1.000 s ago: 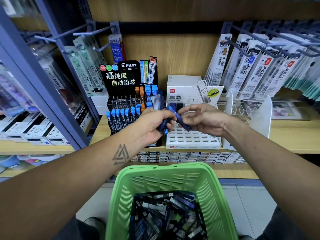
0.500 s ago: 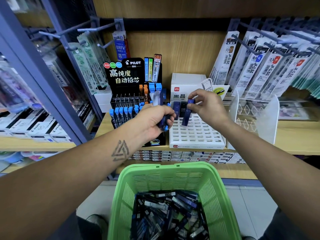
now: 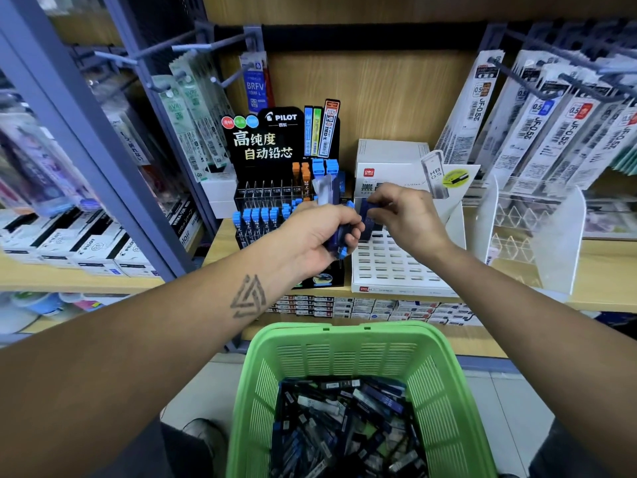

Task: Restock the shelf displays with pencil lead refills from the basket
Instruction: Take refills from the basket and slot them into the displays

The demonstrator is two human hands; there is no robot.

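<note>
My left hand (image 3: pixel 319 232) grips a bunch of pencil lead refill cases (image 3: pixel 331 194), dark blue and clear, in front of the black Pilot display (image 3: pixel 275 188). My right hand (image 3: pixel 405 217) pinches one dark blue refill case (image 3: pixel 366 219) over the top rows of the white slotted display tray (image 3: pixel 393 267). The two hands are close together, almost touching. A green basket (image 3: pixel 348 343) below holds several loose refill cases (image 3: pixel 344 422).
The wooden shelf (image 3: pixel 606 270) carries a clear acrylic stand (image 3: pixel 537 232) at right. Packs of pen refills hang on hooks (image 3: pixel 537 108) at upper right and upper left. A blue-grey upright (image 3: pixel 69 132) stands at left. Small boxes (image 3: pixel 372 307) line the lower shelf.
My right hand has come back from the white tray's top rows toward my left hand, holding a blue case between the two hands.
</note>
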